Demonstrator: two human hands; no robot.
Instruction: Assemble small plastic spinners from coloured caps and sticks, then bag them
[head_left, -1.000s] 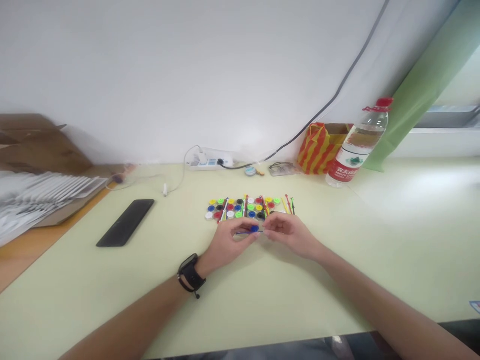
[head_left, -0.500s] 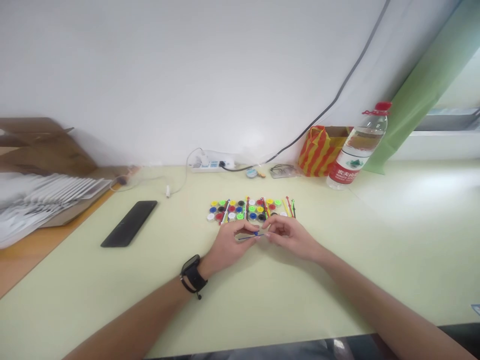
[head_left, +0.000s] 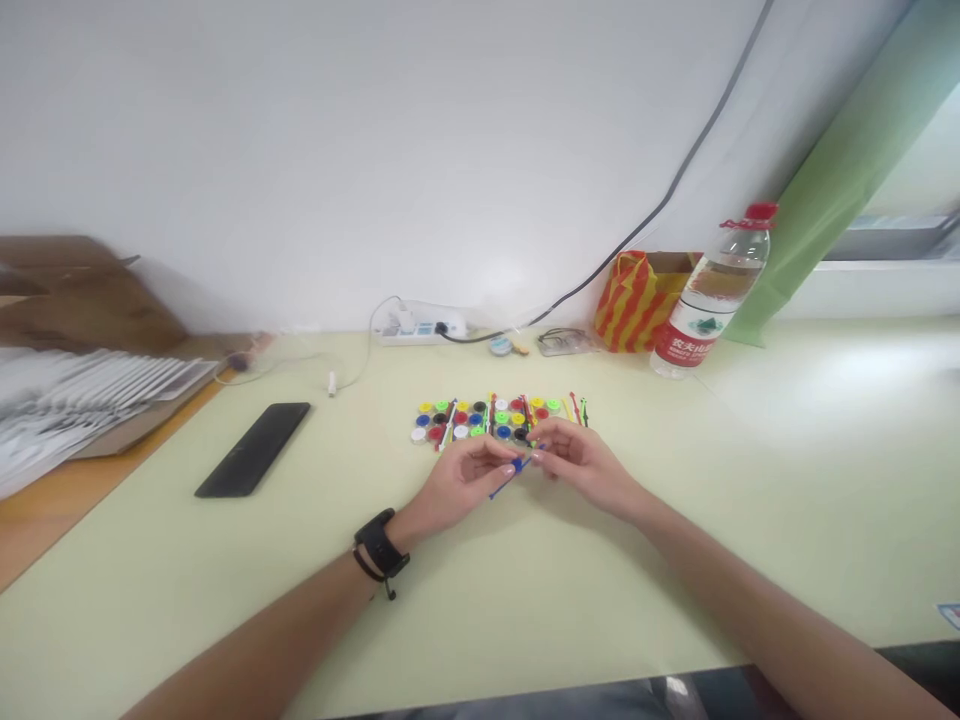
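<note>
My left hand (head_left: 461, 485) and my right hand (head_left: 581, 462) meet over the pale green table (head_left: 525, 600), fingers pinched together. Between them is a small blue button (head_left: 517, 464) on a thin blue stick (head_left: 504, 484) that slants down to the left. Both hands pinch this blue piece. Just beyond my fingers lie rows of several coloured buttons (head_left: 480, 418) and several coloured thin sticks (head_left: 576, 408). A black watch (head_left: 381, 546) is on my left wrist.
A black phone (head_left: 253, 448) lies to the left. At the back stand a water bottle (head_left: 709, 300), a striped orange bag (head_left: 634, 300) and a white power strip (head_left: 420, 324) with cables. Stacked white sheets (head_left: 75, 395) sit at the far left.
The blue stick has tipped from nearly level to slanting down-left. Both hands have shifted slightly up and right, staying pinched on it.
</note>
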